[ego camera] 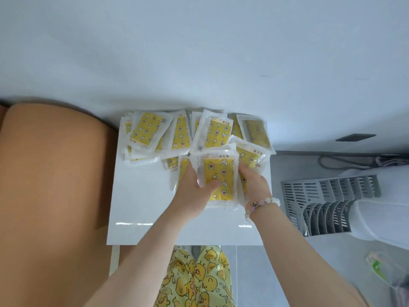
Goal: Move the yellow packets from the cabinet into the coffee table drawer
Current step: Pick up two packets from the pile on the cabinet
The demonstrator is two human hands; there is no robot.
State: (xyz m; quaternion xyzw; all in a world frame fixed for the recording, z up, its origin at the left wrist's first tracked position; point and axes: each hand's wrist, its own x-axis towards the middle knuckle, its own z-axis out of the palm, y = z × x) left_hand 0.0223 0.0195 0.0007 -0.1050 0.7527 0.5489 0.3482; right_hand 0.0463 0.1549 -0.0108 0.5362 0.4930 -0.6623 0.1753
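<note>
Left grip [194, 191] and right grip [252, 182] both curled round a stack of yellow packets [219, 171] held between them, left thumb across its face, over the white worktop [141, 207]. Loose packets [177, 134] were heaped along its far edge.
</note>
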